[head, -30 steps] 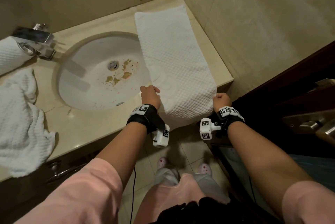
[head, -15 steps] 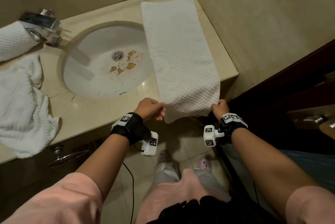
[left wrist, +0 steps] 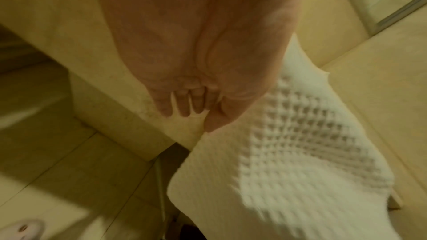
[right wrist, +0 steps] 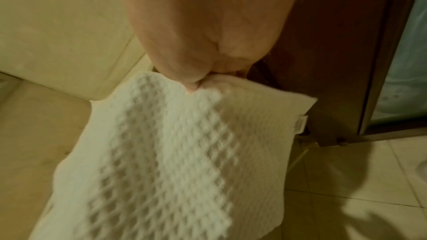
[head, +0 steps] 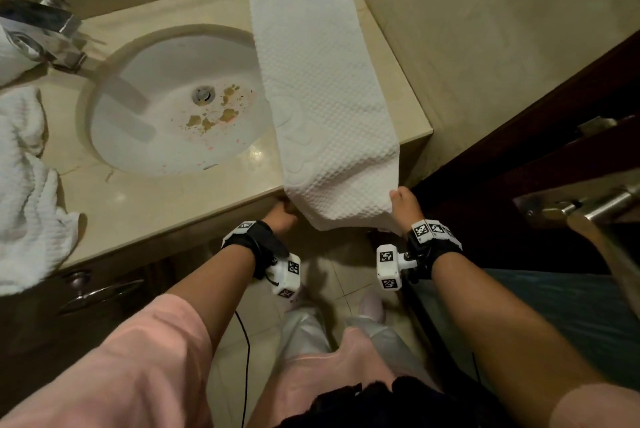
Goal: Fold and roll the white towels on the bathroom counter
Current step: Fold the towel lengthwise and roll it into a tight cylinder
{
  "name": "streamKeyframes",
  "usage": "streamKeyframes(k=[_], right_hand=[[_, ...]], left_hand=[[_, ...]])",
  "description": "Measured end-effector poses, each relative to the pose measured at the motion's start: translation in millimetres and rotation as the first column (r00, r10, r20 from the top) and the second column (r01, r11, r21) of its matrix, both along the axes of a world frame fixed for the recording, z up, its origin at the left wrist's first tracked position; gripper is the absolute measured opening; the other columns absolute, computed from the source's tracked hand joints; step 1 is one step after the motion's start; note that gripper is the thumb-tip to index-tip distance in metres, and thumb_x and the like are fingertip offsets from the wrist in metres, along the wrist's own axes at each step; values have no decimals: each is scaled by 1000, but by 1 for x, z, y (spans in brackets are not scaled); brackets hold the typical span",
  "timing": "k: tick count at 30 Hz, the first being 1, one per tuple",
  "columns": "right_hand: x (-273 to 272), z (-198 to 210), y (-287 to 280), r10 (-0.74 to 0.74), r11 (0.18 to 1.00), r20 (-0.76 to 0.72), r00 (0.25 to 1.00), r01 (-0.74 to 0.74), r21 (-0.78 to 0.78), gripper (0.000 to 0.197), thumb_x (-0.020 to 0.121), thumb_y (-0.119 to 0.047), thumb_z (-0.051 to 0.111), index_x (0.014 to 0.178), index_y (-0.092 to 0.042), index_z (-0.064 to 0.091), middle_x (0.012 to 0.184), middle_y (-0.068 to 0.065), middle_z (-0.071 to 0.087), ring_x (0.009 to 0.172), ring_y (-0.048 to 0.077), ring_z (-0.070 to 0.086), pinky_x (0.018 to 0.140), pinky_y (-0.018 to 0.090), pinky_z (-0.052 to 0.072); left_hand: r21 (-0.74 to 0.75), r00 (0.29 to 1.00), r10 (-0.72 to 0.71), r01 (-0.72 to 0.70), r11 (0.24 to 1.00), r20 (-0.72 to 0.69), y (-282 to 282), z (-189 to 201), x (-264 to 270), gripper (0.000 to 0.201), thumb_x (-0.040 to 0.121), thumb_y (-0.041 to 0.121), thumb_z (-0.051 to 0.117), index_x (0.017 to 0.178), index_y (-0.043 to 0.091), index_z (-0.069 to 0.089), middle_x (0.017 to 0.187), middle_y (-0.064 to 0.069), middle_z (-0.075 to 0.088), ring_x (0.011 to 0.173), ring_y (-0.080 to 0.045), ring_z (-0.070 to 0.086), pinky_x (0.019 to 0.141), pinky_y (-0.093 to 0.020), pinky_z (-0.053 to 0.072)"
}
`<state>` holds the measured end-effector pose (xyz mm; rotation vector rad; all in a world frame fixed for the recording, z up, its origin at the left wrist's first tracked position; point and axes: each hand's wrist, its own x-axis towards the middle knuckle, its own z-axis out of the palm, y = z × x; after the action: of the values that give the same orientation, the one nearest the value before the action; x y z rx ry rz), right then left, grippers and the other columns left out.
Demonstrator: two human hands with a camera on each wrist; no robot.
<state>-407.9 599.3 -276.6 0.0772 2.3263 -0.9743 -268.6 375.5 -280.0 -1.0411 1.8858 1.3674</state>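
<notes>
A long folded white waffle towel (head: 322, 98) lies on the right part of the counter (head: 156, 206), beside the sink (head: 166, 105). Its near end hangs over the front edge. My left hand (head: 282, 214) is at the towel's near left edge, level with the counter front. In the left wrist view the left hand (left wrist: 203, 114) has curled fingers, and its thumb meets the edge of the towel (left wrist: 289, 161). My right hand (head: 401, 199) pinches the near right corner. The right wrist view shows the right hand (right wrist: 198, 81) with thumb and finger closed on the towel (right wrist: 161, 161).
A crumpled white towel (head: 24, 185) lies at the counter's left end. A rolled one (head: 10, 57) sits behind the faucet (head: 52, 33). A tiled wall bounds the counter on the right. A dark wooden door with a metal handle (head: 588, 206) stands to my right.
Both hands have drawn the towel's near end toward me and over the counter's front edge. The far end has slid a little away from the back wall.
</notes>
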Motion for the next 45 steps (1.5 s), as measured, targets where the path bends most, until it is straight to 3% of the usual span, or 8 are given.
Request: streamKeyframes(k=[4,8,11,17,27,33,40,45], right_hand=[[9,19,5,-21,997,-92,996,13,-82,31,103,-14,33,102,7,55,95,13,50,90,20,47,73,26,33],[13,46,7,-53,980,-108,993,32,-195,28,103,-15,32,83,-3,47,77,10,45,73,17,41,58,27,30],[9,57,9,-148,931,7,989,141,-337,27,102,-15,35,78,-7,44,70,10,42,67,16,40,56,22,35],[-10,51,18,-302,863,376,876,419,-281,21,91,-15,53,83,1,62,86,24,65,84,32,63,68,37,44],[11,29,29,-248,926,318,915,320,-199,15,83,-10,57,79,-6,71,102,22,70,94,32,66,77,45,54],[31,42,36,-206,837,595,777,455,-304,45,99,-39,46,113,1,58,113,11,65,96,29,64,78,37,54],[54,56,61,167,814,749,641,339,-471,47,98,-52,32,120,-20,58,107,0,71,88,15,70,66,26,55],[61,54,79,150,746,714,684,396,-535,44,97,-24,51,137,-4,47,127,20,60,117,35,58,100,51,45]], left_hand=[[82,992,118,-114,990,-50,16,-2,-9,58,85,-15,46,139,2,33,123,-9,44,110,-30,50,76,-31,45],[326,952,304,-281,903,-20,37,3,-13,10,68,-3,55,64,4,50,64,-3,47,55,-15,44,48,-20,37],[519,857,513,-455,724,36,51,1,-5,30,75,9,58,46,18,56,54,2,55,56,-18,51,56,-25,41],[599,838,542,-402,692,-64,65,17,14,34,90,25,62,121,13,59,121,-7,65,105,-19,64,85,-32,49],[624,807,534,-286,727,-252,58,78,51,78,57,39,87,125,20,55,126,-2,63,113,-19,62,93,-32,51],[726,754,599,-250,641,-269,64,120,39,46,95,1,44,140,10,40,138,-9,52,116,-22,60,93,-31,52],[604,743,662,-486,632,-95,57,124,31,46,99,19,46,141,3,38,140,-19,46,100,-27,57,86,-34,51],[309,743,670,-636,707,-3,64,125,33,44,96,24,52,133,1,49,135,-21,52,104,-34,63,93,-40,47]])
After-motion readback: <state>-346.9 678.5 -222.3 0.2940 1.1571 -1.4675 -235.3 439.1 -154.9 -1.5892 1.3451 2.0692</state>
